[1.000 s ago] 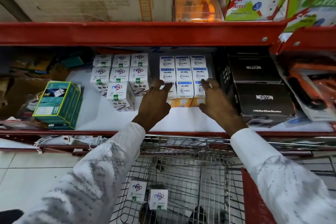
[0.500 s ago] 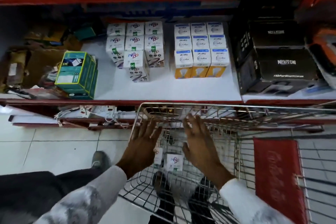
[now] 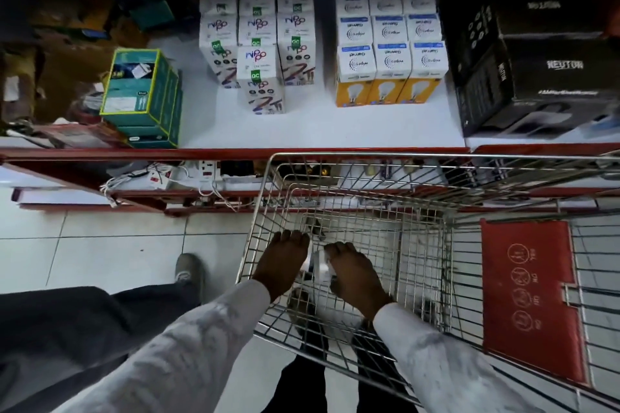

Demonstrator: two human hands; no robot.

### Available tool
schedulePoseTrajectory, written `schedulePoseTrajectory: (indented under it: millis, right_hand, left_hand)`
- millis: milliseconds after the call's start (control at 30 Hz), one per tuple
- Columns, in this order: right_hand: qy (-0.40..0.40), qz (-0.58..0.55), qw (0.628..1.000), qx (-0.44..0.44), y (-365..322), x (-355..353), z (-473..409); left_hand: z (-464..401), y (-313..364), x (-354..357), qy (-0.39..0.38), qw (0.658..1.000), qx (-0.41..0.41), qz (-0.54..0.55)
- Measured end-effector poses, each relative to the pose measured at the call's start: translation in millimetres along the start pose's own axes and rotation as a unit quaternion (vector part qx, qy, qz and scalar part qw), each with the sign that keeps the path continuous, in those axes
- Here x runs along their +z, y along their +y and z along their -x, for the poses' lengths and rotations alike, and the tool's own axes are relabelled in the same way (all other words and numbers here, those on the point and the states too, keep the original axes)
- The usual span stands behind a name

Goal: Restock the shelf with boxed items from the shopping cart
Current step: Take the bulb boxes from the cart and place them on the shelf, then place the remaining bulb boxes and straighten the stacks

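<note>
Both hands, left hand (image 3: 283, 263) and right hand (image 3: 355, 275), were lowered into the silver wire shopping cart (image 3: 436, 245), apparently clamped on small white boxes (image 3: 318, 265); red-edged white shelf (image 3: 318, 131) was at 12 o'clock.

Both hands (image 3: 318, 266) lowered, knuckles up — fingers curled inward.

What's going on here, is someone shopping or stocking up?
Stocking, it seems. A person leans over a wire shopping cart with both hands down inside it. The left hand and the right hand close in on small white boxes at the cart's bottom; how firmly is hard to tell. On the shelf ahead, white boxes and yellow bulb boxes already stand in neat rows, with bare space in front.
</note>
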State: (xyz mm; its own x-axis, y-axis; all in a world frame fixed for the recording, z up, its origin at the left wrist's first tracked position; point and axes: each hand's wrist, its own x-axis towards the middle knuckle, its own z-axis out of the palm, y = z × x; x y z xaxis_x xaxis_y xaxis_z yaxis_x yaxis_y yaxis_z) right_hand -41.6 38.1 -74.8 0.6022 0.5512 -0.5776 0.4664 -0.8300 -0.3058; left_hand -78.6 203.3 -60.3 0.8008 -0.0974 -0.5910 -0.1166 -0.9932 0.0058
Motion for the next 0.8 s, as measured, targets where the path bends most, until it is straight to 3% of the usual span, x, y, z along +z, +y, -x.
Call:
schedulePoseTrajectory:
  millis: [300,533,800]
  right_hand:
    - [0.029,-0.160,0.987,0.003,-1.6,-116.2,36.1]
    - [0.095,-0.115,0.988,-0.049,-28.2,-228.6,44.9]
    - [0.185,-0.049,0.980,-0.049,-57.9,-310.3,4.7]
  left_hand:
    - [68.4,-30.0,-108.9,0.099,0.975,-0.014,0.196]
    - [107.3,-75.6,-191.3,0.185,0.963,-0.040,0.191]
    - [93.8,-136.9,-240.9,0.267,0.938,-0.133,0.178]
